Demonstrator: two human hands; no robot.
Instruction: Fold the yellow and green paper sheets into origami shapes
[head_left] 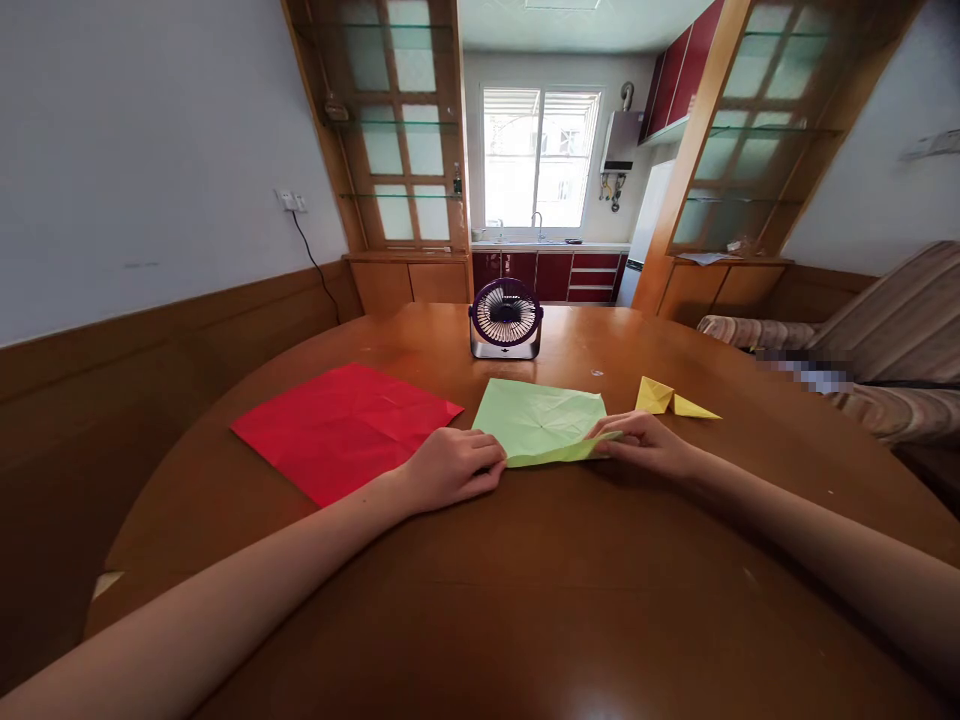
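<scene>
A light green sheet of paper (pixel 536 415) with crease lines lies on the table in front of me, its near edge folded up in a narrow strip. My left hand (pixel 461 465) is closed on the near left corner of this sheet, fingers pressed together. At the near right corner, my right hand (pixel 637 440) pinches the folded edge between thumb and fingers, lifting it slightly. Left of the green sheet lies a larger red sheet of paper (pixel 345 425), flat with faint creases, partly behind my left forearm. Beyond my right hand sits a small folded yellow paper piece (pixel 667 398).
A small dark fan (pixel 506 315) stands on the round-edged wooden table (pixel 510 600), behind the green sheet. A striped armchair (pixel 892 320) is at the right. A wall with a socket (pixel 291 200) and cord is at the left, and a kitchen counter (pixel 555 245) lies beyond.
</scene>
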